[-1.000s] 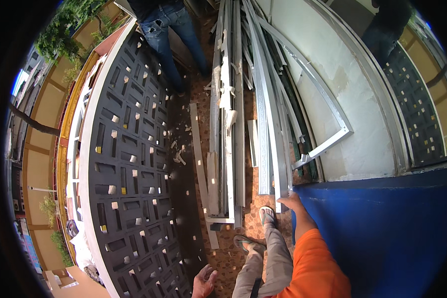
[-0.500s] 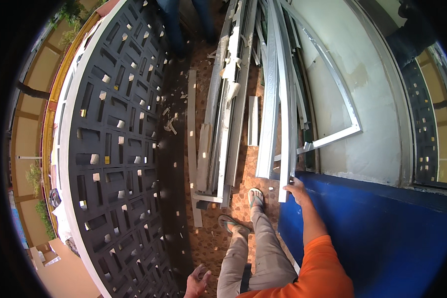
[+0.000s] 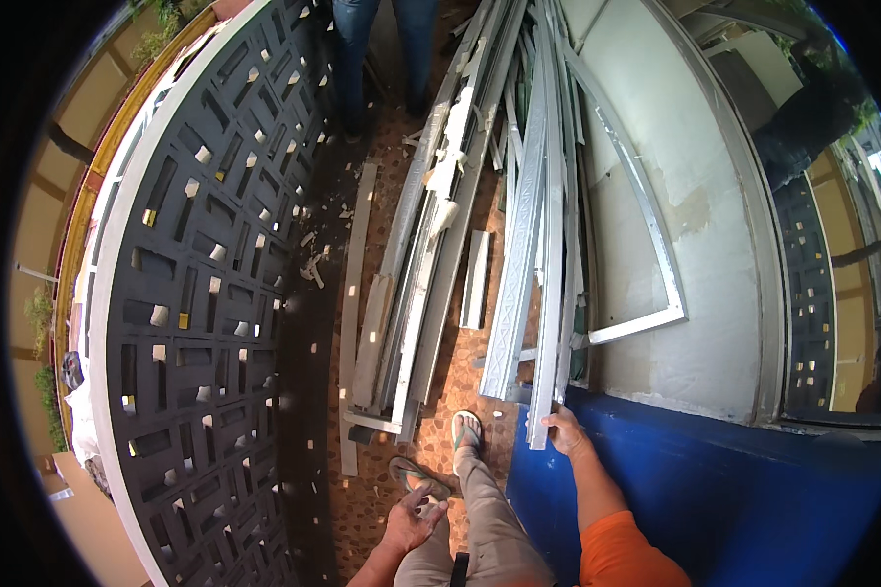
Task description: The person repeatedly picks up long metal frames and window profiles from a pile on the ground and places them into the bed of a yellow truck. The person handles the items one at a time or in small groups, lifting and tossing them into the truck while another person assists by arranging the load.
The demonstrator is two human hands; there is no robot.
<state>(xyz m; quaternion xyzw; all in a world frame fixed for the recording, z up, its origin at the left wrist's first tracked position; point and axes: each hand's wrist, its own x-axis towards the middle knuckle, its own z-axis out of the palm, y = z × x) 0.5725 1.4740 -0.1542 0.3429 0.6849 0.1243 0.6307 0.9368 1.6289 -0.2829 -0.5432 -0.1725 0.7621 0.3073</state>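
My right hand (image 3: 566, 430) grips the near end of a long, narrow metal profile (image 3: 549, 372), light grey with a ridged face. It runs away from me toward the far end of the pile. Beside it on the left lies a wider silvery channel with a stamped pattern (image 3: 515, 284). My left hand (image 3: 416, 519) hovers over my legs, fingers apart and slightly bent, with nothing in it. Left of centre, a bundle of long metal profiles (image 3: 387, 323) with torn white scraps on top rests on the floor.
A dark perforated block wall (image 3: 196, 293) stands along the left. On the right, an angled white frame (image 3: 656, 245) leans on a pale wall (image 3: 729, 284) above a blue panel (image 3: 705, 479). Another person's jeans-clad legs (image 3: 357, 49) are at the far end. Debris (image 3: 313, 269) litters the floor.
My left hand has risen and moved forward from the lower edge. My right hand still holds the profile end, and a ridged face shows where a smooth white one did.
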